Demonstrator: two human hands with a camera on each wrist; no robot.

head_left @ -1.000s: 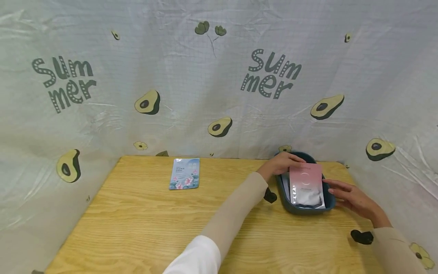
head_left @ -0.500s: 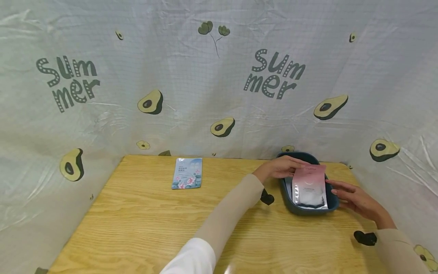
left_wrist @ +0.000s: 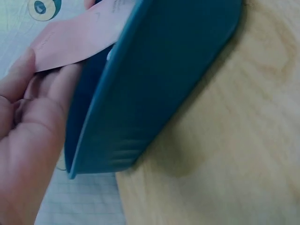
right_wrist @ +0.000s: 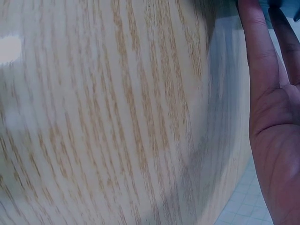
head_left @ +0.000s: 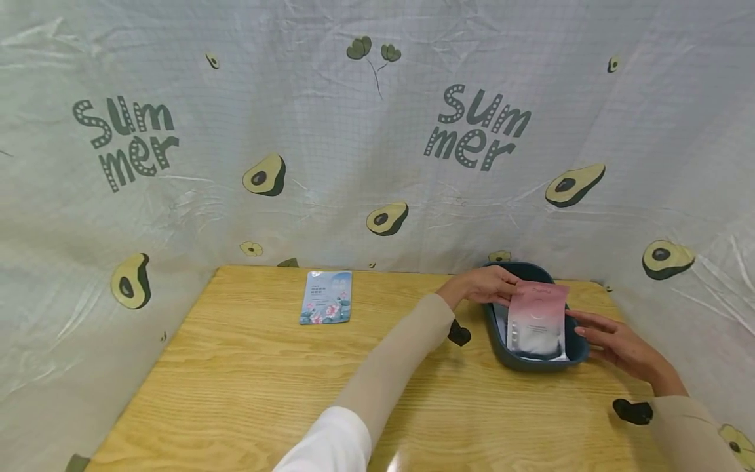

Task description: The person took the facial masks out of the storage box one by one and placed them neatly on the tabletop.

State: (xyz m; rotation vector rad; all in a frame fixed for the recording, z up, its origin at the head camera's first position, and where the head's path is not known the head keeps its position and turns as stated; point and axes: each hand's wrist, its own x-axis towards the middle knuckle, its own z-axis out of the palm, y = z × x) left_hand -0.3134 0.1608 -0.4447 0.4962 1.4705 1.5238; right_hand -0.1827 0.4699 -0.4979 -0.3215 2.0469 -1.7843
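A pink-and-silver face mask packet [head_left: 538, 321] lies tilted in the dark blue oblong bin [head_left: 545, 367], its lower end inside. My left hand [head_left: 485, 284] pinches the packet's upper left corner between thumb and fingers, over the bin's left rim. In the left wrist view, that packet [left_wrist: 77, 37] bends slightly as the thumb presses it on top. At the bin's right side, my right hand [head_left: 622, 347] touches the rim with extended fingers. Its fingers look nearly straight in the right wrist view, at the bin's wall. Under the packet, a pale edge shows inside the bin.
A light blue packet with pink flowers [head_left: 326, 298] lies flat on the wooden table [head_left: 265, 393], left of the bin. Behind the table hangs a white curtain [head_left: 330, 131] printed with avocados, close to the bin's back and right.
My left hand has drawn back slightly to the left, and the packet's upper end has bent and tilted a little. The right hand stays at the rim. The whole view has shifted slightly.
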